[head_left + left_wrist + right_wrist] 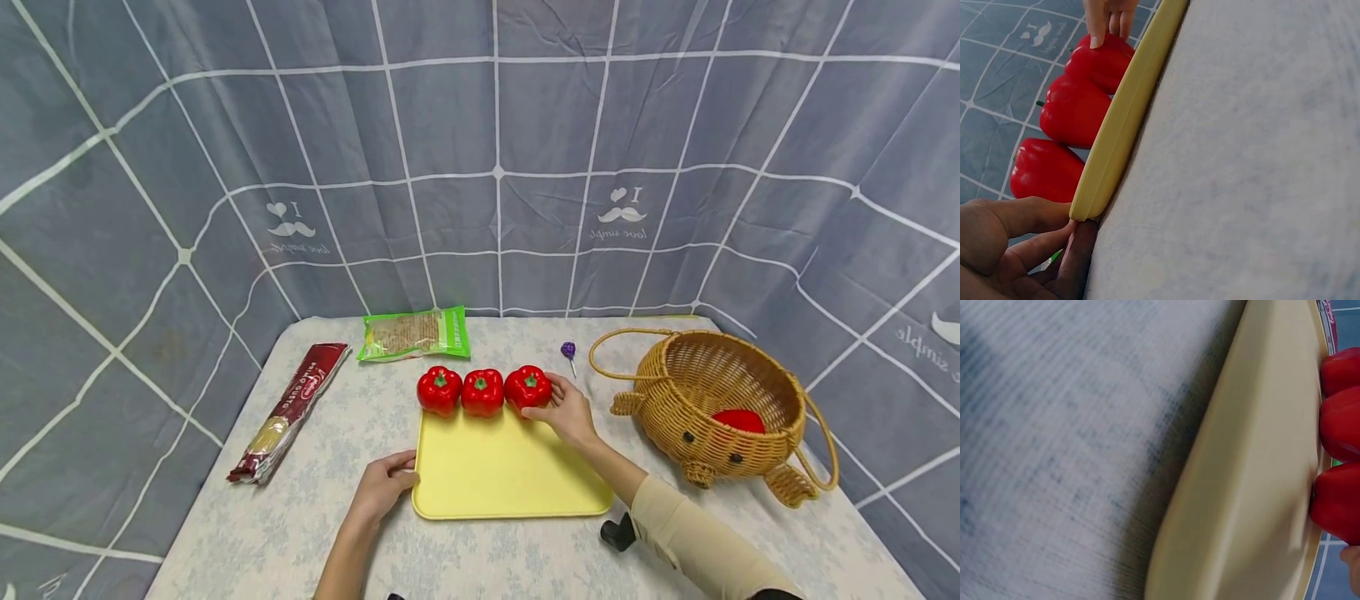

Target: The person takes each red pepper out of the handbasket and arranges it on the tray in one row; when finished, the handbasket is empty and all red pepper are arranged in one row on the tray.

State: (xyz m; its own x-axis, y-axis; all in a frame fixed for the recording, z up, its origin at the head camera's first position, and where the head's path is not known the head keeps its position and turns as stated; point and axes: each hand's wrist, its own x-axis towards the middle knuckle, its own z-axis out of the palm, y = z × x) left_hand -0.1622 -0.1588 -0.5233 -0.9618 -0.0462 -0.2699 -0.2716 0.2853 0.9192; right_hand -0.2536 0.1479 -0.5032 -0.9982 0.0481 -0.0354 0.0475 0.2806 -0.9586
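Three red bell peppers stand in a row along the far side of a yellow tray [510, 475]: the left pepper [439, 390], the middle pepper [482, 392] and the right pepper [528, 388]. My right hand [570, 412] grips the right pepper from its right side, thumb in front and fingers behind. At the tray's left edge, my left hand [384, 487] holds the rim between thumb and fingers. The left wrist view shows that hand [1029, 244] at the tray's corner. Only a fingertip of the right hand [1352, 565] enters the right wrist view.
A wicker basket [675, 425] with a red object [741, 420] inside stands at the right. Behind the tray lie a green-edged packet [412, 333] and a purple lollipop [568, 350]. A dark red pasta packet [292, 408] lies left. A black object [618, 533] sits beside the right sleeve.
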